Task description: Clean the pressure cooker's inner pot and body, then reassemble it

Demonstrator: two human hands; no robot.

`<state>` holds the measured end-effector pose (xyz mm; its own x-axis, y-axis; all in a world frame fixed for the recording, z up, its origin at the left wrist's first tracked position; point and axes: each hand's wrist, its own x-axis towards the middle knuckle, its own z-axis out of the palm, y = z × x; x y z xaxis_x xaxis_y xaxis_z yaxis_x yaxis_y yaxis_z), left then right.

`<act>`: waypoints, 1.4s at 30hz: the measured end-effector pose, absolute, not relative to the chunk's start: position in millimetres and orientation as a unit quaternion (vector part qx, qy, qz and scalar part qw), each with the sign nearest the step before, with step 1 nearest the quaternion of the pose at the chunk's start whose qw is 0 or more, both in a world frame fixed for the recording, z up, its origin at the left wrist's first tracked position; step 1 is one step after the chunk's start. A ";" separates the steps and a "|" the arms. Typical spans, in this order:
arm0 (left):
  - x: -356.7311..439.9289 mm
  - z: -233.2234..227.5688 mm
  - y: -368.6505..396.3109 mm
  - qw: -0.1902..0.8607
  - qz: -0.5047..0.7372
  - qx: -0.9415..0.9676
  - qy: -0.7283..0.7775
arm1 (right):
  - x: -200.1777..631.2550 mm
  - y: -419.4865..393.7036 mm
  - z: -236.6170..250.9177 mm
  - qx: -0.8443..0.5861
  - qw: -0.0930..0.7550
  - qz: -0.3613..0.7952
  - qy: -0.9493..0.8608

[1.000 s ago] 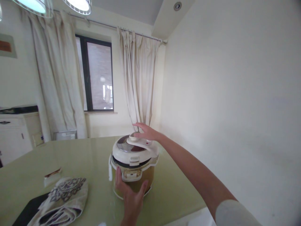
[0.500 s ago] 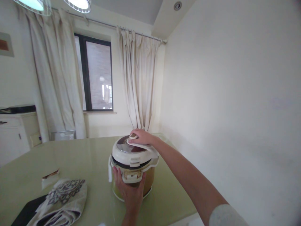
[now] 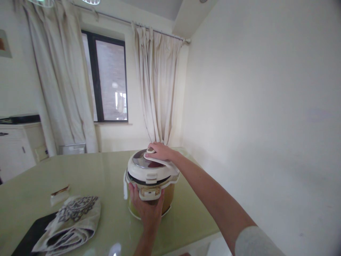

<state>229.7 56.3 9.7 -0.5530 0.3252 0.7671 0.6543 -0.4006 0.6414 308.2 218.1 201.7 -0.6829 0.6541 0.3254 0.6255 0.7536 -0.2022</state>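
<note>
On the table stands a round electric cooker [image 3: 168,199] with a white rim and a tan and greenish body. Its white lid [image 3: 138,173] has a shiny dark top panel, and a dark gap shows beneath it at the front. My right hand [image 3: 160,151] reaches across from the right and is closed over the handle on top of the lid. Low at the front, my left hand [image 3: 149,210] is wrapped around the body under the front panel [image 3: 150,193], fingers on one side and thumb on the other.
A folded cloth with a dark pattern [image 3: 77,220] lies at the left, partly over a flat black object [image 3: 34,231]. Behind it is a small clear packet [image 3: 60,195]. The green table [image 3: 106,174] meets a white wall [image 3: 253,106] on the right. Curtains [image 3: 160,81] hang behind.
The view has tipped slightly downward, so the background sits higher in it. Both hands keep the same hold, and the cooker and lid show no clear movement.
</note>
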 end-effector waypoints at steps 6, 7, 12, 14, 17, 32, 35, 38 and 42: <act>229.6 11.4 54.4 0.104 -0.690 -0.459 -0.550 | 307.9 220.3 200.0 -0.339 0.195 0.024 -0.920; 229.5 11.3 54.7 0.108 -0.694 -0.457 -0.545 | 308.0 220.7 199.8 -0.336 0.194 0.022 -0.922; 228.8 8.2 58.3 0.149 -0.698 -0.461 -0.528 | 308.7 220.3 201.3 -0.336 0.187 0.023 -0.923; 228.7 5.9 60.3 0.155 -0.694 -0.460 -0.532 | 308.4 218.8 203.5 -0.336 0.186 0.030 -0.923; 228.7 2.8 63.0 0.168 -0.694 -0.456 -0.531 | 306.6 215.7 206.6 -0.337 0.178 0.038 -0.924; 229.4 6.1 61.8 0.162 -0.702 -0.453 -0.524 | 306.4 200.4 194.3 -0.308 0.182 -0.007 -0.934; 229.2 7.6 60.1 0.159 -0.699 -0.456 -0.527 | 306.6 201.3 192.2 -0.301 0.183 -0.018 -0.936; 229.3 8.1 59.4 0.155 -0.702 -0.453 -0.526 | 306.2 203.3 190.1 -0.300 0.186 -0.025 -0.935; 229.4 6.2 60.4 0.146 -0.705 -0.450 -0.528 | 305.5 205.2 187.2 -0.301 0.192 -0.036 -0.934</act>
